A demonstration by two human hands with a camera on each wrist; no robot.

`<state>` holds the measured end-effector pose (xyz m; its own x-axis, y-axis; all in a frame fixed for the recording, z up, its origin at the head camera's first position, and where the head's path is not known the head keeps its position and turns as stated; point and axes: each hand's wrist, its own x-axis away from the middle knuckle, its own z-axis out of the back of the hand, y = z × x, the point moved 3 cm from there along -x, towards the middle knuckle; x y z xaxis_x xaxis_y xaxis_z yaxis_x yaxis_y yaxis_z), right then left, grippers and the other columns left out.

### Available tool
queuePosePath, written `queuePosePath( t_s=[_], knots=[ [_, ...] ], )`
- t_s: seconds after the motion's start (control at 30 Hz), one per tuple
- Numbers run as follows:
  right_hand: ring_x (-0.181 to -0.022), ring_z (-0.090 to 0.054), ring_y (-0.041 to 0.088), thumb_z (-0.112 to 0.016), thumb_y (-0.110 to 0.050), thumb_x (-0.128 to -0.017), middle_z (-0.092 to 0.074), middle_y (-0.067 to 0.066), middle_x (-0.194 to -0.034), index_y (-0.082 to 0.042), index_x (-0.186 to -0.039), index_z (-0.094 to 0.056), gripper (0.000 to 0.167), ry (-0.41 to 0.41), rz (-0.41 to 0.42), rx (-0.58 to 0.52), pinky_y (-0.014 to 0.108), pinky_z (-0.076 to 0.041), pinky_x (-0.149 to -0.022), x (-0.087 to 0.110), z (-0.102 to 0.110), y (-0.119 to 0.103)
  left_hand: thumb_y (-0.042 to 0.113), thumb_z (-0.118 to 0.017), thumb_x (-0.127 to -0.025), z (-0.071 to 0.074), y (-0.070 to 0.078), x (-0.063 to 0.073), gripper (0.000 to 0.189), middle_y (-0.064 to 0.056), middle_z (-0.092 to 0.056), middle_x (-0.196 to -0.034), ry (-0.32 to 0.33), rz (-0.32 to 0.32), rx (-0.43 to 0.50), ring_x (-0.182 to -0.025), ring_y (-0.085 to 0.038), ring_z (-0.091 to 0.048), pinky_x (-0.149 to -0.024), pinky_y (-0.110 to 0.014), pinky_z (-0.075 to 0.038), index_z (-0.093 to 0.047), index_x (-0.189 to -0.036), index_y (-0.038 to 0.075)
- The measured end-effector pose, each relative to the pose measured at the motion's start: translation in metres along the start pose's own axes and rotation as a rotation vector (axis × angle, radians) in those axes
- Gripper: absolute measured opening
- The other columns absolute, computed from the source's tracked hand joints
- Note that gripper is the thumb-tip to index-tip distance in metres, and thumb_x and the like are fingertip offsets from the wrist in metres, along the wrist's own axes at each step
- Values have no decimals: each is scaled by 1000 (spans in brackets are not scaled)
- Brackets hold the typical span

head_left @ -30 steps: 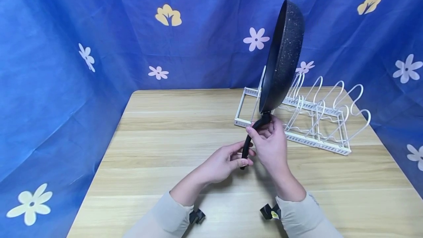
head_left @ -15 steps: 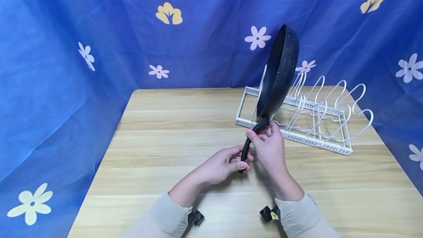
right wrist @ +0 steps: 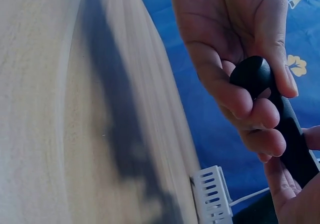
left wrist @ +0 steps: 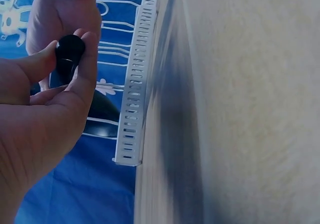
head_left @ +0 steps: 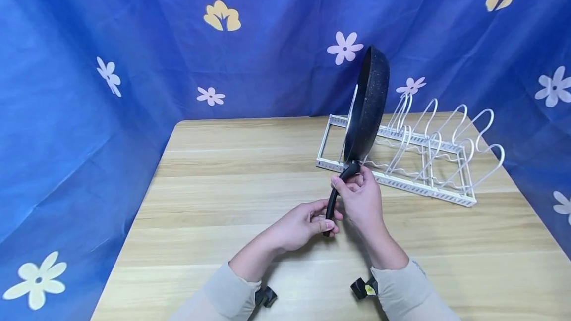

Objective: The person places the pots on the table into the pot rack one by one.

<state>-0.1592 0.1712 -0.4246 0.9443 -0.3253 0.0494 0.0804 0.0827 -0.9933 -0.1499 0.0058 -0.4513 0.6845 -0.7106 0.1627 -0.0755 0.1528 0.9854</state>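
A black speckled frying pan (head_left: 373, 105) stands on edge in the head view, its hollow side facing left. Its body overlaps the left part of a white wire pan rack (head_left: 415, 187), beside the leftmost tall wire divider. The handle (head_left: 331, 204) slopes down toward the person. My left hand (head_left: 301, 224) pinches the handle's end between thumb and fingers. Farther up, near the pan body, my right hand (head_left: 363, 199) grips the handle. In the left wrist view the handle's round end (left wrist: 70, 46) shows between the left thumb and fingers. The pan's lower edge is partly hidden.
Several wire loops (head_left: 461, 150) of the rack rise to the right of the pan. The rack stands toward the back right of a wooden table (head_left: 214, 187). A blue flowered cloth (head_left: 276, 43) hangs behind and at both sides.
Both hands have lowered the pan and brought it slightly left, so that its body now sits lower against the rack. Both keep their hold on the handle; the head view has shifted slightly.
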Motion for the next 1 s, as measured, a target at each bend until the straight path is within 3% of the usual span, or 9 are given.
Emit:
queuePosePath(
  t_s=[0.33, 0.63, 1.0],
  knots=[
    [-76, -65, 1, -81, -5, -96, -70, -4, -91, 3, -140, -55, 52, -2, -4, 46, 15, -57, -71, -1, 0, 4, 10, -61, -109, -2, -3, -1, 41, -30, -71, -134, -2, -3, 24, -114, -33, -78, -94, -16, -59, -56, -147, -6],
    [-74, -65, 1, -83, -5, -94, -69, -4, -89, 2, -136, -55, 51, -6, 1, 53, 16, -54, -68, -2, -5, 9, 8, -60, -109, 2, -9, -2, 44, -25, -71, -138, 8, 22, 2, -117, -32, -78, -96, -18, -60, -52, -150, -7],
    [-85, -73, -1, -68, -3, -105, -74, 22, -119, 8, -146, -46, 48, -61, -70, -31, 16, -62, -86, -5, -12, 17, 12, -66, -107, 13, -12, -2, 39, -15, -76, -136, 63, 40, -191, -111, -24, -79, -95, -25, -59, -62, -144, -1]
  ],
)
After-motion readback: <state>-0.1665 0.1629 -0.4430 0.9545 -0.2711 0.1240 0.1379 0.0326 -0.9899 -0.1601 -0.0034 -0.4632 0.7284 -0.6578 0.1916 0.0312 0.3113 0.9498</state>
